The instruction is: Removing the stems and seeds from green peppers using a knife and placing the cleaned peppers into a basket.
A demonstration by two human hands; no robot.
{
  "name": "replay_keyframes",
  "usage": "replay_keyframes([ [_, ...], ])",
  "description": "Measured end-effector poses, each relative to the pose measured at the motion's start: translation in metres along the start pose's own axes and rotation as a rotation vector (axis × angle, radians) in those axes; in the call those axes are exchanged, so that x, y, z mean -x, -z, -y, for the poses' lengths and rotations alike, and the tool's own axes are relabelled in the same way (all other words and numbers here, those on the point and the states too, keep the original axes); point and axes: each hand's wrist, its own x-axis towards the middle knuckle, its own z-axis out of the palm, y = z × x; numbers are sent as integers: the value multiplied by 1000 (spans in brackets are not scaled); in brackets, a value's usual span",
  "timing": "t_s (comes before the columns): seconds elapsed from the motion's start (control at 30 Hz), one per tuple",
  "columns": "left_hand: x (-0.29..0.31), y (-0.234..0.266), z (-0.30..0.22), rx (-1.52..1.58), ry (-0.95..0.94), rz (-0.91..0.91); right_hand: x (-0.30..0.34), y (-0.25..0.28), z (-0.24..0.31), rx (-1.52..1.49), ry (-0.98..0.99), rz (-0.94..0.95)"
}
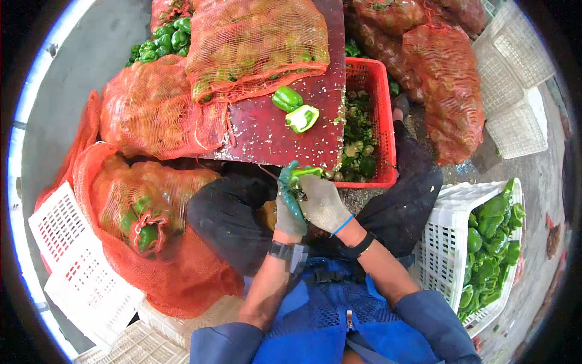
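Over my lap, just below the dark red tabletop [267, 130], my left hand [290, 203] is closed round a piece of green bell pepper [306, 171]. It wears a glove with teal-coated fingers. My right hand [321, 201], in a pale knit glove, presses curled fingers against the same piece. Whatever those fingertips pinch is hidden. A whole green pepper [287, 98] lies on the tabletop, touching an opened pepper half [302, 119] with its pale inside facing up. Scattered seeds surround both.
A red crate [388, 133] of pepper cores and scraps adjoins the table's right edge. At my right, a white crate [441, 233] holds cut green peppers. Orange mesh sacks [254, 42] fill the far left; another sack [442, 91] leans far right. White crates [91, 267] stand at my left.
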Motion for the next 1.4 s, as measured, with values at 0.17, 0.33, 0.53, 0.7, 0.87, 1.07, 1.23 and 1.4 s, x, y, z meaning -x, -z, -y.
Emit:
replay_keyframes([
  [0.17,-17,14,-13,146,-51,10,-5,-8,-16,-515,-593,-116],
  [0.33,-15,-7,-21,-191,-232,19,-19,16,6,-905,-692,-15],
  [0.53,-21,-7,-18,-438,-260,52,-36,16,7,-1024,-839,-114],
  [0.7,-54,-10,-38,-432,-582,-152,-42,25,-32,-379,-526,-53],
  [0.87,-108,18,-74,-1929,-799,-261,-77,32,-39,112,-313,-335],
  [1.07,-131,41,-59,-1694,-894,-283,-151,9,-31,160,-219,-180],
  [1.23,-114,17,-74,-966,-583,-276,-153,-11,-56,193,-230,-103],
  [1.4,-85,48,-113,-746,-591,-178,-112,-4,-41,15,-199,-183],
])
